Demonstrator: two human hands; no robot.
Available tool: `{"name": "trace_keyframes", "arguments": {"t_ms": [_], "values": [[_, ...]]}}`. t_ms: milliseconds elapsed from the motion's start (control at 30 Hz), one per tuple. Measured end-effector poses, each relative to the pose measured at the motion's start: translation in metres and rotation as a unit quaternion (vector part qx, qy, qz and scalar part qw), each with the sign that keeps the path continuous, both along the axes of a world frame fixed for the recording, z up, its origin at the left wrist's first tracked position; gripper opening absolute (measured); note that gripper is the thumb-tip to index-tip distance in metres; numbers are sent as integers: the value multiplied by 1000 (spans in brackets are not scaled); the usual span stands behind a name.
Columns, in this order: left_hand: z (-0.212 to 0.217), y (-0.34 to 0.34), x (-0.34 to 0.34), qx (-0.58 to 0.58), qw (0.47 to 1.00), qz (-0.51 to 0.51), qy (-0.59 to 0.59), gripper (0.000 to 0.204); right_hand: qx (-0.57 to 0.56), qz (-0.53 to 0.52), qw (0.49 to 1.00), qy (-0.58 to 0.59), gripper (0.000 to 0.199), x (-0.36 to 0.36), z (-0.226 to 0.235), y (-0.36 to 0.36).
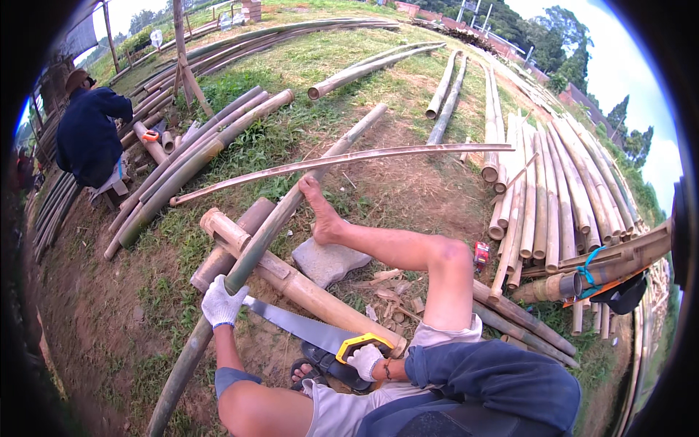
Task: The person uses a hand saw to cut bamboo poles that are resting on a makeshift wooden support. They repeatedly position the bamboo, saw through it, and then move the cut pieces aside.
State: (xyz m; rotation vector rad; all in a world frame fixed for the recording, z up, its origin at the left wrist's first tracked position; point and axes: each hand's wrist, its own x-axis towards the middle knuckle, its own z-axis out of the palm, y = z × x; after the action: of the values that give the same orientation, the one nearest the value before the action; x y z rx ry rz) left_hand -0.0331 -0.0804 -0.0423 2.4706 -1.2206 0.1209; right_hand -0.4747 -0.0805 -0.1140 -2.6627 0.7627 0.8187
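A long greenish bamboo pole [268,227] slants from the lower left to the upper middle, lying across thick bamboo pieces [309,288]. My left hand [224,302], in a white knit glove, is wrapped round this pole. In the white-gloved right hand [365,362] I grip the yellow and black handle of a hand saw [302,325]. Its blade points up and left, the tip close to the pole just beside my left hand; whether it touches cannot be told. Farther up, my bare foot [320,211] presses on the pole.
A flat grey stone [328,261] lies under my foot. Beyond it a split bamboo strip [342,159] crosses the pole. Bamboo stacks [539,197] fill the right; more poles [204,156] lie left. Another person [91,135] in dark clothes is at far left, near an orange tool [151,136].
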Motion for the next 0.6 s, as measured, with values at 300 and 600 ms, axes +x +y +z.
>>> {"name": "trace_keyframes", "arguments": {"t_ms": [300,600], "values": [[0,2,4,5,1000,-12,13,78,103,136,984,-58,62,-1,120,-36],[6,1,4,31,999,-2,23,84,245,-111,922,-278,53,-47,322,-98]]}}
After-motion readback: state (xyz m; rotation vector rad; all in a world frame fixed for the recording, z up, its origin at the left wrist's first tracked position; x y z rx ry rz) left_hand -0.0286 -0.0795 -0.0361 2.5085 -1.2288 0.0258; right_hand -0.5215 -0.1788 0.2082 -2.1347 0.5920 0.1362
